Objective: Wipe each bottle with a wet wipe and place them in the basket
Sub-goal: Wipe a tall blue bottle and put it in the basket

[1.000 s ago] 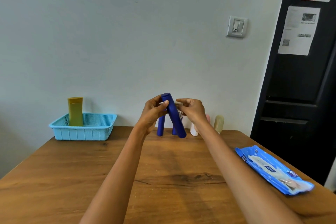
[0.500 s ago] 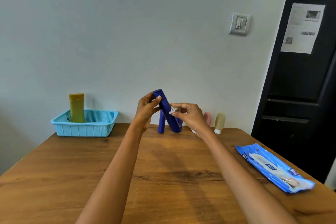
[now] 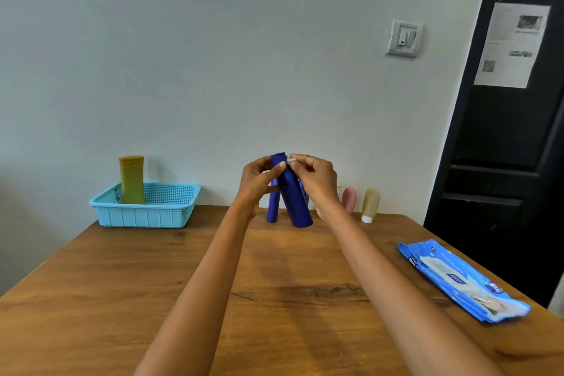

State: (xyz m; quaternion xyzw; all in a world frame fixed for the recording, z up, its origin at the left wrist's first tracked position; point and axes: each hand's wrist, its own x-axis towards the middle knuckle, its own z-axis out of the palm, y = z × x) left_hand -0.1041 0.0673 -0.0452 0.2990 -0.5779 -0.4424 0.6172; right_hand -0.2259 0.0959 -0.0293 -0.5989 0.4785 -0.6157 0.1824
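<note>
A dark blue bottle (image 3: 295,198) is held tilted in the air over the far middle of the table. My left hand (image 3: 259,180) grips its upper end from the left. My right hand (image 3: 314,175) pinches a small white wet wipe (image 3: 291,159) against the bottle's top. Behind it a second blue bottle (image 3: 272,206) stands on the table, with a pink bottle (image 3: 349,198) and a beige bottle (image 3: 370,204) to the right. The light blue basket (image 3: 146,214) sits at the far left with a yellow bottle (image 3: 131,179) standing in it.
A blue wet wipe pack (image 3: 460,279) lies near the right edge of the wooden table (image 3: 116,284). A wall is close behind the table, and a black door (image 3: 503,143) stands at the right.
My right hand with the wipe has moved up from the bottle's lower part to its top. The bottle is held a little more upright.
</note>
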